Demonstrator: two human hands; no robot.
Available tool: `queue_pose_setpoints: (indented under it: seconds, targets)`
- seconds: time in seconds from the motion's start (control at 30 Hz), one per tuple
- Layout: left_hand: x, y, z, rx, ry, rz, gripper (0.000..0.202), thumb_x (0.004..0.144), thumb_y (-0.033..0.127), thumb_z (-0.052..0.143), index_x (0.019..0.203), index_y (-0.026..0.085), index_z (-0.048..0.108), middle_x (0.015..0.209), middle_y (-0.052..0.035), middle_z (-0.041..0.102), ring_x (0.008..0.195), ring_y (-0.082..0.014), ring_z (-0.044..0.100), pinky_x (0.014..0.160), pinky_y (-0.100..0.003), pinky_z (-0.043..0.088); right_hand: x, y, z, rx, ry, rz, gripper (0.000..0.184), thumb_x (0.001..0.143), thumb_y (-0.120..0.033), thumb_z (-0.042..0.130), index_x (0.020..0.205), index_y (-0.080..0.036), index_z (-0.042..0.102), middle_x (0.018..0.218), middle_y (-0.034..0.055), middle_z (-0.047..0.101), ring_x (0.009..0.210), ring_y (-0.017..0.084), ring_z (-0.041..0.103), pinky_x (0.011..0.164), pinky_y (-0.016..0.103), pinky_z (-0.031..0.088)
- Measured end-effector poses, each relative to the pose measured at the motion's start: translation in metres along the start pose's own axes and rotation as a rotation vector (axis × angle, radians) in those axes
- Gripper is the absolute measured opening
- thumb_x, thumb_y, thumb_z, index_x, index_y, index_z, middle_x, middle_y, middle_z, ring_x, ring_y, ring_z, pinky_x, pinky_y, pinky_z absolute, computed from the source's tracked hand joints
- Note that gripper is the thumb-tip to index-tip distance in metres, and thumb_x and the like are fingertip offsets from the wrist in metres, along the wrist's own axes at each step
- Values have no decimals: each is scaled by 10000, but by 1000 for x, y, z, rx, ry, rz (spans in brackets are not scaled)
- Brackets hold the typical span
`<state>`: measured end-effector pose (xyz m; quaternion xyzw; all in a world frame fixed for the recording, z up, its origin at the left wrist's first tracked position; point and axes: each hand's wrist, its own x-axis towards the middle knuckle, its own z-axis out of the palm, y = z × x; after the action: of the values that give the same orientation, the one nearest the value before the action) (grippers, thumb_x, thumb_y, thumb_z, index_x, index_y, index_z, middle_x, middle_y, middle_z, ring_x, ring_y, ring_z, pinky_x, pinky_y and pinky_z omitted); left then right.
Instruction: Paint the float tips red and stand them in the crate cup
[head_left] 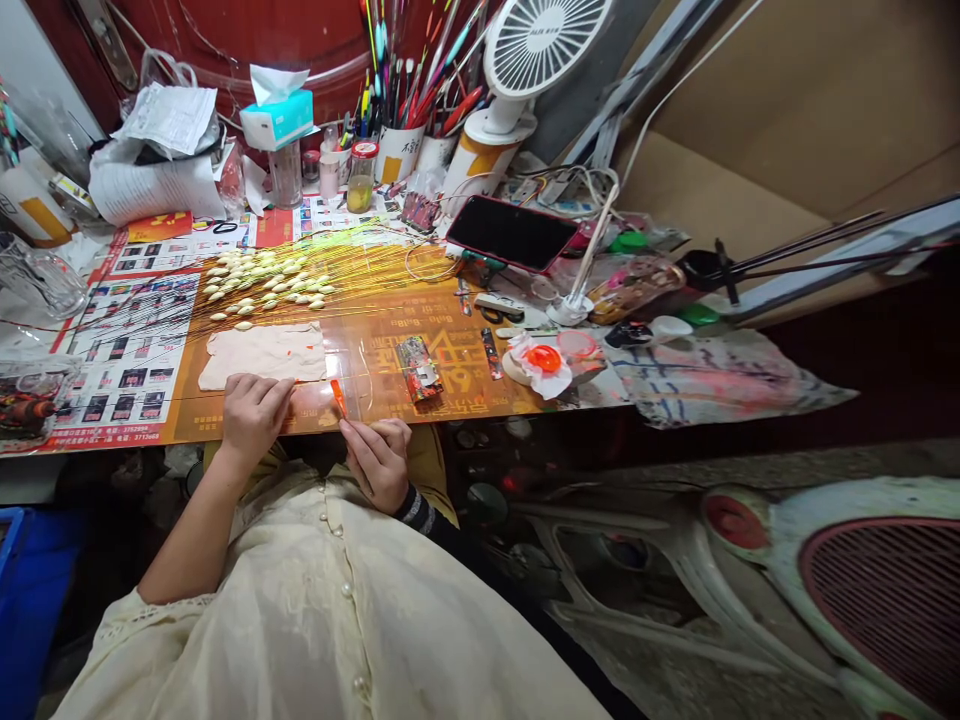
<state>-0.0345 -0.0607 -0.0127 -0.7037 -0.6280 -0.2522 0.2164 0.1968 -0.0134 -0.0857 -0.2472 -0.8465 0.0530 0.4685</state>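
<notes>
My right hand (376, 462) pinches a small orange strip (339, 398) at its fingertips, close to the table's front edge. My left hand (253, 417) lies curled on the orange-brown printed mat (442, 385), just below a pale, flat sheet of soft material (262, 357). Whether its fingers hold a thin wire, I cannot tell. Beyond the sheet lies a bunch of long golden wires (375, 272) tipped with cream, grain-shaped beads (270, 280). A wrapped, patterned packet (418, 369) sits to the right of my hands.
A black smartphone (511, 233), scissors (495, 314), and an orange-and-white tissue bundle (544, 360) crowd the tabletop. Behind stand a tissue box (277, 118), cups of pens and sticks (397, 150), and a white fan (536, 45). A stained cloth (720, 378) overhangs the right edge.
</notes>
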Motion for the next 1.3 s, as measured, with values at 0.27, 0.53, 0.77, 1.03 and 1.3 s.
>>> queue_pose_setpoints:
  seconds: [0.27,0.53,0.77,1.03,1.3]
  targets:
    - [-1,-1,1,-6,7,-1,205,964,266,528,1094,241,684,844,-45,720,822,-205,581,818,-395,380,2,-1,-3,46,65,-16,519,920,-150,535,1432,-225,499,1137,77,695,1010,203,524,984,439,424]
    - [1,2,0,28,33,18,169,949,229,562,1067,212,682,832,-33,725,804,-195,569,809,-377,371,9,-9,2,100,95,-102,590,874,-95,597,1438,-221,482,1091,57,713,966,187,526,976,430,455]
    - [0,3,-1,21,33,8,161,948,233,569,1060,207,681,833,-33,727,814,-196,571,812,-378,382,9,-14,9,53,47,-74,566,899,-123,576,1445,-229,473,1121,65,711,993,191,525,983,422,441]
    - [-1,3,1,7,35,10,176,951,242,561,1067,206,688,846,-40,726,825,-197,572,819,-382,385,6,-15,12,14,32,-72,546,909,-133,574,1439,-235,490,1146,72,718,993,196,530,979,422,427]
    - [-1,2,1,10,32,-4,171,954,238,557,1064,212,685,848,-38,730,817,-197,577,810,-381,390,4,-13,12,26,19,-50,573,915,-145,558,1468,-248,449,1163,63,711,1024,187,522,1003,411,431]
